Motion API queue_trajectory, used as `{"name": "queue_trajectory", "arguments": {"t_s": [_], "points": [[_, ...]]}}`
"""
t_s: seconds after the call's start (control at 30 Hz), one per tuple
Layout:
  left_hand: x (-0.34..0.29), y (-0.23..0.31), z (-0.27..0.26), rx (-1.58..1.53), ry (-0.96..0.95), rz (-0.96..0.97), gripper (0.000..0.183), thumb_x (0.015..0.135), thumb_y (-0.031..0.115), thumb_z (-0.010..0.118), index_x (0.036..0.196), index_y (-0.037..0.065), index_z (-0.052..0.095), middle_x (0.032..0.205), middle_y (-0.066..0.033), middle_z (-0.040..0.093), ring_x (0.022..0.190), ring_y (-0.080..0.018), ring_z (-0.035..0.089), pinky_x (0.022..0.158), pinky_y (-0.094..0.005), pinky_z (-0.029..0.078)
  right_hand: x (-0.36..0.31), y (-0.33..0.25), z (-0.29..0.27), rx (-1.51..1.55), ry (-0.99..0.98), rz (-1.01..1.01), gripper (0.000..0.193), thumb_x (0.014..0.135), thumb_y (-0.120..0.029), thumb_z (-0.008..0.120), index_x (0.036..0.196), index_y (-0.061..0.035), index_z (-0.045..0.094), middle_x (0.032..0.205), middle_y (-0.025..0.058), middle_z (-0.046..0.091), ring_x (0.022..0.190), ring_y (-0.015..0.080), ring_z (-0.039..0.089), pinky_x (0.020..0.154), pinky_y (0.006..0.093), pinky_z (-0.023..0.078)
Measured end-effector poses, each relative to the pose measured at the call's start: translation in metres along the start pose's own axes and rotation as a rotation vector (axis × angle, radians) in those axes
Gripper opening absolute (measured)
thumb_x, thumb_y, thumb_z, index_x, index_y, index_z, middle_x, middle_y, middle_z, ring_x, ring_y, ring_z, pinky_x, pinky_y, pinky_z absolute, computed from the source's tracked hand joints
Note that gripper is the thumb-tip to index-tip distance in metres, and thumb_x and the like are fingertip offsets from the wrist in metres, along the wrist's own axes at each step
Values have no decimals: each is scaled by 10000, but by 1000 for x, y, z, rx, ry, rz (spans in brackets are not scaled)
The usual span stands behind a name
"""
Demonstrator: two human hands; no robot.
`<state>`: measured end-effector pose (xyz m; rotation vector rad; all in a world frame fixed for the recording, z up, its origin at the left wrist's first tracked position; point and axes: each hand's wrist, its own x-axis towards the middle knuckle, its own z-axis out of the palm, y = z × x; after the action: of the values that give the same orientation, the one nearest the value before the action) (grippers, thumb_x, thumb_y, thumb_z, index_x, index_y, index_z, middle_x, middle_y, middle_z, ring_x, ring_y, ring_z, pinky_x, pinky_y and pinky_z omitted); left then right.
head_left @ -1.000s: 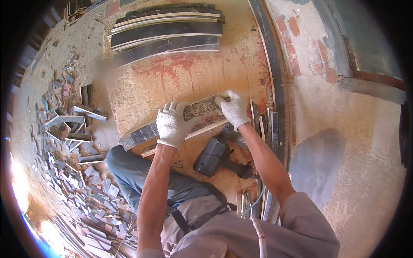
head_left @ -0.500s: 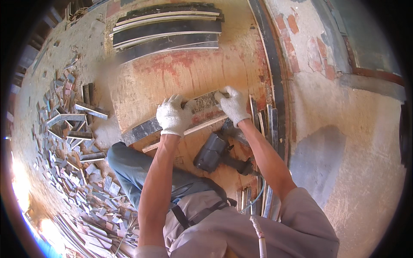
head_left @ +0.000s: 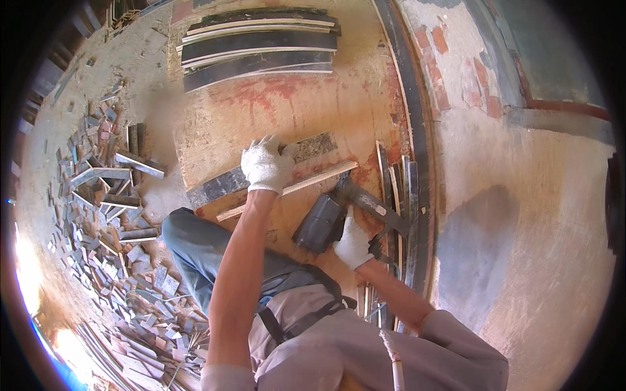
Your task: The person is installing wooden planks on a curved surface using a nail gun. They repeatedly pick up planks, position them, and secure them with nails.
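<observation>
1. At the far left, wood offcuts (head_left: 169,285) lie scattered on the floor; they call for no handling.

2. The dark strip (head_left: 222,185) lies slantwise on the wooden board (head_left: 300,107), its left end nearer the wearer. Steady it flat, without twisting it.

3. The left hand (head_left: 267,164), gloved, rests across the middle of this strip with fingers spread. Whether it grips or only presses cannot be told. Even, downward pressure should prevent pivoting.

4. The narrow pale-edged strip (head_left: 319,177) lies just beside the dark one, on the wearer's side. Check its alignment by eye; avoid nudging it with the tool.

5. The nail gun (head_left: 318,225) sits right of the knee, its narrow end toward the pale-edged strip's right end. Contact there cannot be told. Point this end away from the left hand.

6. The right hand (head_left: 353,242), well apart from the left, is closed around the gun's handle. A firm wrist suits the tool's likely weight.

7. At right, loose strips (head_left: 411,189) stand close by; lift clear of them.
</observation>
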<state>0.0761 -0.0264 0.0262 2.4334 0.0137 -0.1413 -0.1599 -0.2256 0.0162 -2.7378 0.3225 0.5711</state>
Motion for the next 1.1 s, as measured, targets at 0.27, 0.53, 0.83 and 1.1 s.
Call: {"name": "queue_trajectory", "arguments": {"t_s": [0.27, 0.53, 0.83, 1.1], "points": [[-2, 1, -4, -28, -13, 0, 226, 817, 341, 759, 817, 117, 738, 903, -95, 728, 927, -322, 656, 878, -451, 488, -8, 4, -158, 824, -234, 337, 596, 780, -363, 889, 1202, -31, 631, 858, 88, 714, 653, 176, 672, 572, 344, 530], [0, -3, 2, -65, -43, -30, 224, 820, 346, 760, 800, 127, 716, 912, -60, 724, 951, -308, 648, 942, -494, 447, 80, -31, -225, 953, -370, 435, 199, 953, -180, 643, 1030, 0, 683, 610, 45, 579, 518, 158, 553, 551, 313, 482], [-3, -1, -3, -55, -45, -28, 219, 820, 340, 757, 821, 121, 741, 909, -81, 726, 932, -325, 652, 904, -470, 471, 107, -49, -219, 1008, -397, 345, 177, 908, -137, 657, 1047, -29, 677, 595, 13, 531, 463, 161, 525, 480, 326, 479], [-2, -2, -4, -50, -49, -47, 199, 817, 321, 772, 813, 124, 741, 903, -67, 732, 944, -310, 649, 932, -468, 460, 112, -47, -220, 1083, -430, 400, 261, 895, -103, 678, 1142, -18, 678, 611, 25, 565, 443, 158, 518, 448, 314, 473]]}}
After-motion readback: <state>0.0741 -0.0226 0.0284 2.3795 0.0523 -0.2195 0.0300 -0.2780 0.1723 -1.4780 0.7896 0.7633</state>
